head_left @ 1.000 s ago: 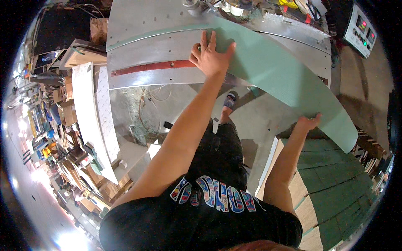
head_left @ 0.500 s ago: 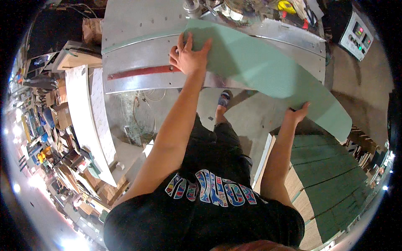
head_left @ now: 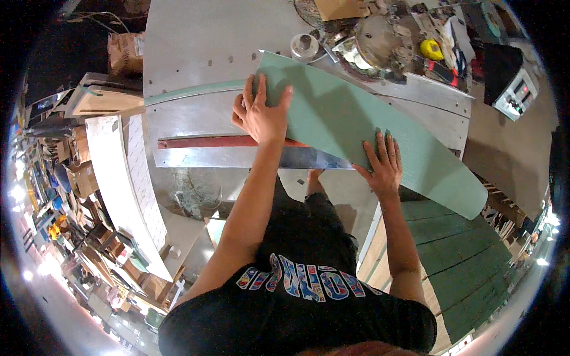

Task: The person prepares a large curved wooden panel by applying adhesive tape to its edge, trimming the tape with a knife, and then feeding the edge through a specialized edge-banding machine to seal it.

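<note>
Head view: left hand, fingers spread, lay at the board's left end; right hand, fingers slightly parted, rested on its near edge. Board, green, lay aslant on bench, seemingly partly placed: right end overhung, not yet supported there. Beyond: red strip, tape measure.

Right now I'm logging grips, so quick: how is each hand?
Left hand: open, spread on the green panel.
Right hand: open, laid across the panel's near edge.
</note>
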Action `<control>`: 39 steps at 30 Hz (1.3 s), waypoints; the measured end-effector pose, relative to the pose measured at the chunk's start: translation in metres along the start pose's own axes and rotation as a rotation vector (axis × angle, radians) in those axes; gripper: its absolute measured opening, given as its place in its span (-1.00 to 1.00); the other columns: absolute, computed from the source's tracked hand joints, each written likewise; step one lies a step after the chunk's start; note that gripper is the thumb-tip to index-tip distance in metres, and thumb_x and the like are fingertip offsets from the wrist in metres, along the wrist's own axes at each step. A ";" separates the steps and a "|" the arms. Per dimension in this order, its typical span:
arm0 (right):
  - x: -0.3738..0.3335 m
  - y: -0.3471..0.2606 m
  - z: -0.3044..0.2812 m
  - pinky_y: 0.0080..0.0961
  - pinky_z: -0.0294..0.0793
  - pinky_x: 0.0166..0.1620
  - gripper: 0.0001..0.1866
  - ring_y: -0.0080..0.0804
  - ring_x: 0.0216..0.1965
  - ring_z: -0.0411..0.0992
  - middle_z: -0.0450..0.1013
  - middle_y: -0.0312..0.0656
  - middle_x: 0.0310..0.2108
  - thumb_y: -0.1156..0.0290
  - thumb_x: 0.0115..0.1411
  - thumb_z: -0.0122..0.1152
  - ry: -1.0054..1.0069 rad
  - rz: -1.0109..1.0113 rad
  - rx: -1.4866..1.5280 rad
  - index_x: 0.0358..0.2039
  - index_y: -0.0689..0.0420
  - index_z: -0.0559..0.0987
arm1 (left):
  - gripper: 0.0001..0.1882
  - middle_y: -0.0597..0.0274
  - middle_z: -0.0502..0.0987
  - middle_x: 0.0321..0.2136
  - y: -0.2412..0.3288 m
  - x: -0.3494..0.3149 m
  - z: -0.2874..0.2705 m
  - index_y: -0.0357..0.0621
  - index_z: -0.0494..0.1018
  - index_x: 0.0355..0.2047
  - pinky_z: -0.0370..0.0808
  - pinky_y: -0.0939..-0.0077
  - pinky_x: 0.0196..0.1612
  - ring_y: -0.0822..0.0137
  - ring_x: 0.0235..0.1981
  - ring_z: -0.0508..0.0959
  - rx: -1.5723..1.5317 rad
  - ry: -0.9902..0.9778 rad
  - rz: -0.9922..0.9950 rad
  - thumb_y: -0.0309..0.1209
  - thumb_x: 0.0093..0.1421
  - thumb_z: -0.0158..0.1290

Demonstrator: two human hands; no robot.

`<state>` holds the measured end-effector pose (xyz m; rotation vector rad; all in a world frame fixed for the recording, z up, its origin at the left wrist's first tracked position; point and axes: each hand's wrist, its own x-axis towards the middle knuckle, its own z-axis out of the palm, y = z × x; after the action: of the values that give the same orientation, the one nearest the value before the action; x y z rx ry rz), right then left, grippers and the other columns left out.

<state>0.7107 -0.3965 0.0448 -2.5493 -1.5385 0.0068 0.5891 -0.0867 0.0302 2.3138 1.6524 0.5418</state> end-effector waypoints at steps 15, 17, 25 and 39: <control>0.046 -0.064 0.024 0.05 0.25 0.45 -0.24 0.08 0.48 0.17 0.29 -0.07 0.44 -0.24 0.14 0.37 0.009 -0.008 0.072 0.28 -0.15 0.55 | -0.27 0.52 0.51 0.25 -0.055 0.068 -0.003 0.34 0.66 0.11 0.21 -0.09 0.27 0.09 0.29 0.35 0.074 0.108 0.083 0.13 -0.13 0.48; 0.053 -0.073 0.023 0.05 0.25 0.45 -0.24 0.08 0.49 0.16 0.29 -0.08 0.44 -0.23 0.13 0.38 0.012 0.000 0.085 0.28 -0.15 0.56 | -0.27 0.53 0.51 0.24 -0.063 0.075 -0.003 0.34 0.66 0.11 0.22 -0.08 0.26 0.10 0.29 0.35 0.083 0.118 0.095 0.13 -0.13 0.49; 0.077 -0.106 0.031 0.08 0.20 0.47 -0.27 0.08 0.49 0.15 0.26 -0.06 0.46 -0.18 0.12 0.42 -0.013 0.026 0.110 0.24 -0.08 0.58 | -0.13 0.05 0.22 0.45 -0.074 0.076 -0.002 0.13 0.51 0.29 0.00 -0.34 0.44 -0.20 0.46 0.13 -0.288 0.331 -0.120 0.14 -0.02 0.41; -0.015 -0.009 0.013 0.07 0.25 0.45 -0.23 0.07 0.47 0.19 0.27 -0.03 0.45 -0.19 0.17 0.37 0.051 0.013 -0.039 0.31 -0.07 0.51 | -0.40 0.02 0.21 0.49 -0.015 0.003 0.017 0.10 0.62 0.18 -0.14 -0.45 0.48 -0.25 0.53 0.01 -0.189 0.162 -0.206 -0.07 0.11 0.35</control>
<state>0.6947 -0.4039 0.0322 -2.5682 -1.5178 -0.0863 0.5844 -0.0788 0.0098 1.9846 1.7993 0.8183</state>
